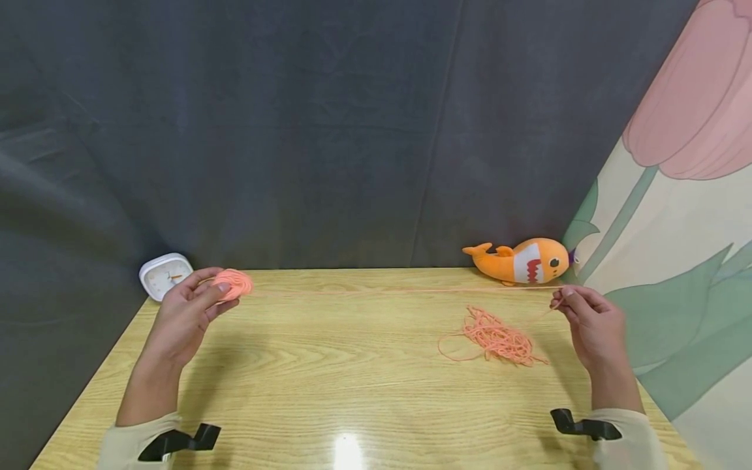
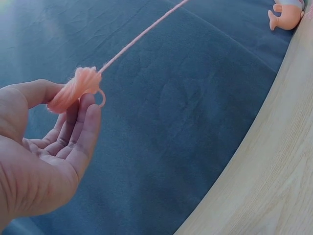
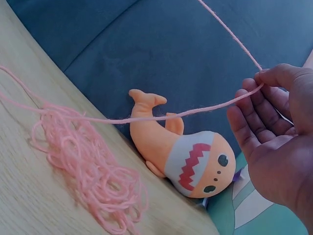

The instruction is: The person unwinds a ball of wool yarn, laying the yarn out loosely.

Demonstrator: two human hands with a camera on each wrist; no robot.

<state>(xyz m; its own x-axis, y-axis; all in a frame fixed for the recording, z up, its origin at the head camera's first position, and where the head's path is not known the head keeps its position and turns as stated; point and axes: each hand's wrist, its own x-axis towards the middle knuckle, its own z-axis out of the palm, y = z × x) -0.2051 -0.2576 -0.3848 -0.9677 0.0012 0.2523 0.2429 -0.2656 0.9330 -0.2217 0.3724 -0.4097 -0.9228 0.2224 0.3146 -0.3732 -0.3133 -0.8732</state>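
Note:
My left hand point(image 1: 187, 312) pinches a small wound ball of coral-pink yarn point(image 1: 234, 284) between thumb and fingers, raised over the left side of the table. From that ball a single yarn strand point(image 1: 411, 290) runs taut across to my right hand point(image 1: 596, 323), far to the right. There the thumb and index finger pinch the strand, as the right wrist view also shows, with the other fingers loosely bent. Below that hand, the strand droops down to a loose, tangled heap of the same yarn point(image 1: 499, 336) lying on the table. A small loop point(image 2: 101, 98) sticks out from the ball's side.
An orange plush shark point(image 1: 523, 261) with a white belly lies at the table's back right. A white clock point(image 1: 166, 275) stands at the back left, behind my left hand. A dark curtain point(image 1: 294, 130) hangs along the rear edge of the wooden table point(image 1: 329, 365).

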